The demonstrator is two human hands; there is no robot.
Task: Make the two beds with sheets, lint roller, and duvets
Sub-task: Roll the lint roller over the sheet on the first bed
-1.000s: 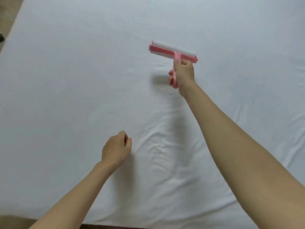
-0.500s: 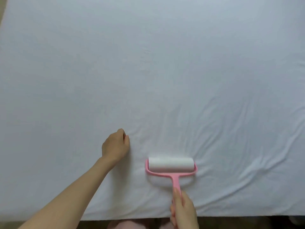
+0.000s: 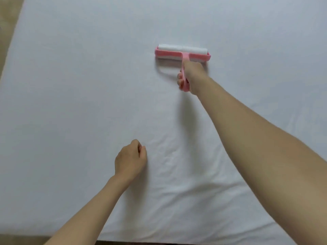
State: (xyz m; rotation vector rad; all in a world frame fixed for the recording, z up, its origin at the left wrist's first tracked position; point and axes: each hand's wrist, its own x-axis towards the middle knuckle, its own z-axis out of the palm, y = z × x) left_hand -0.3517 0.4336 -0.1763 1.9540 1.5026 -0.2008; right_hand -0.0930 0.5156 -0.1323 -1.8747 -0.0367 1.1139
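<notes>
I count one white bed sheet [image 3: 79, 89], and it is the only piece of bedding in sight. There is one lint roller [image 3: 182, 56], made up of a single pink frame, a single pink handle and a single white roll. There are two grips, the right grip [image 3: 192, 74] and the left grip [image 3: 130, 160], each on its own bare forearm, so two forearms. One strip of tan floor [image 3: 9, 20] shows along the left edge.

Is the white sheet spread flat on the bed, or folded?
Spread: the sheet lies open in one layer, wrinkled near the left hand.
</notes>
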